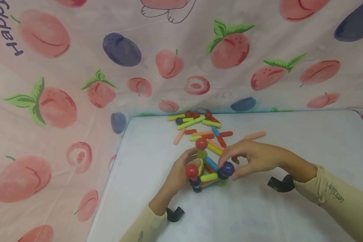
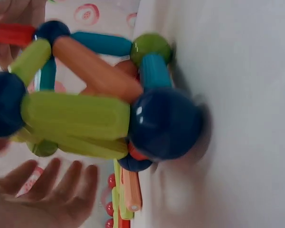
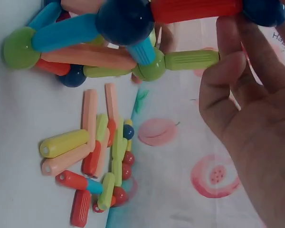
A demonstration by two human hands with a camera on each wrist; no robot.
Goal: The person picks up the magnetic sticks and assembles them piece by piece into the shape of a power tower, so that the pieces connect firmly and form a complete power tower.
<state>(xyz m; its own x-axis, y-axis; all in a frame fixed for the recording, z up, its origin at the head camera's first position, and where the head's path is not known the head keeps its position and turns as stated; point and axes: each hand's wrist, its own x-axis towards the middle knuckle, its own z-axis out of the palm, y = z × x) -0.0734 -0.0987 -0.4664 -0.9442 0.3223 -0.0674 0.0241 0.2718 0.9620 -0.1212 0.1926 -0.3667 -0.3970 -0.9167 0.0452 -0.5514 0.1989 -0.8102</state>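
Note:
A magnetic rod-and-ball structure (image 1: 209,177) stands on the white table, built from green, blue, orange and red rods with blue, green and red balls. Two red balls top it on the left side in the head view. My right hand (image 1: 254,158) has its thumb and index finger at either side of the top blue ball (image 1: 228,168), over a red rod (image 3: 195,10). Around the left side of the structure lies my left hand (image 1: 177,172). Its fingers (image 2: 50,190) are spread and nearly straight beside a green rod (image 2: 76,110), with a gap showing.
Behind the structure, loose rods (image 1: 202,133) in several colours lie scattered. Further back, more green rods lie with red balls (image 1: 196,115) and a dark blue ball (image 1: 179,121). A lone orange rod (image 1: 255,135) is to the right. Fruit-print cloth (image 1: 181,90) hangs behind the table.

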